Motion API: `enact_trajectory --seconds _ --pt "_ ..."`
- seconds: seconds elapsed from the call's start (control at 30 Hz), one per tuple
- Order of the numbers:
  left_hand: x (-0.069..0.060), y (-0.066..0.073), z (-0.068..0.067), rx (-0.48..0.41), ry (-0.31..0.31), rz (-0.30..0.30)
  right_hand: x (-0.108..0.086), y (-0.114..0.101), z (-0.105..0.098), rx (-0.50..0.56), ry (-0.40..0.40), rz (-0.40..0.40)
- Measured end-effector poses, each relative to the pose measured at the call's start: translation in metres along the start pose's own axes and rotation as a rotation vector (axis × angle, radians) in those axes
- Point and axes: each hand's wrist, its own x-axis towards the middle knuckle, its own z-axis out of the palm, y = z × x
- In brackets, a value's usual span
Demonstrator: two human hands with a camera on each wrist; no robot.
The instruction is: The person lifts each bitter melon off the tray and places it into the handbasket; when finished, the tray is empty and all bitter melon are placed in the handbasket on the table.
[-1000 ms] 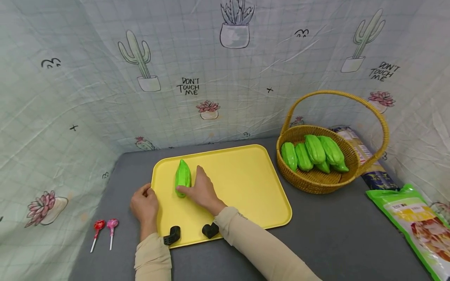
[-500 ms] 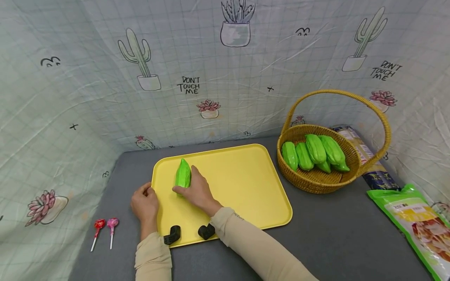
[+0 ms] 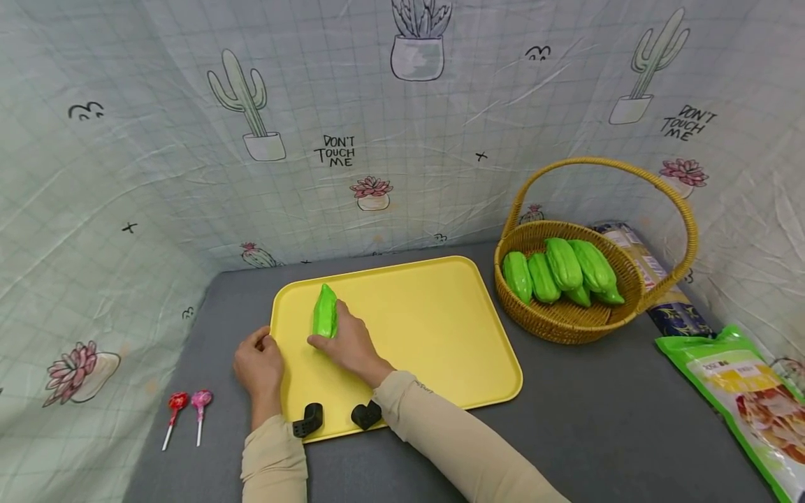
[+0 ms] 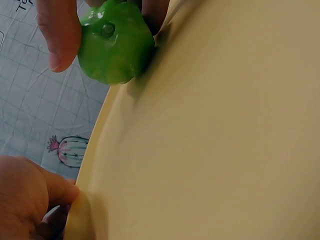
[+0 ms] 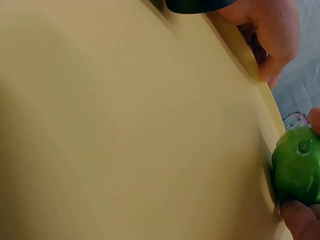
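A glossy green ridged gourd (image 3: 324, 313) with a pointed far end is at the left part of the yellow tray (image 3: 428, 328). My right hand (image 3: 351, 347) holds it from its near right side, thumb and fingers on opposite sides. In the left wrist view the gourd's (image 4: 115, 47) round stem end faces the camera; whether it touches the tray I cannot tell. My left hand (image 3: 259, 363) grips the tray's left rim with curled fingers. The right wrist view shows that hand's fingers (image 5: 277, 42) at the tray's edge.
A wicker basket (image 3: 560, 328) with a tall handle holds several similar gourds at the back right. Behind it lies a blue-and-gold packet (image 3: 679, 318), and a green-edged food bag (image 3: 736, 398) is at far right. Red (image 3: 178, 402) and pink lollipops (image 3: 201, 399) lie left.
My right hand has closed from beside the gourd into a hold around it and shifted slightly left. The gourd has turned a little. My left hand stays at the rim.
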Motion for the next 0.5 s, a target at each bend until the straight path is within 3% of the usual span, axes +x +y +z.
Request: enact_trajectory --seconds 0.5 --pt "-0.0006 0.0004 -0.0009 -0.008 -0.002 0.002 -0.0027 -0.0012 -0.0070 0.033 0.003 -0.008"
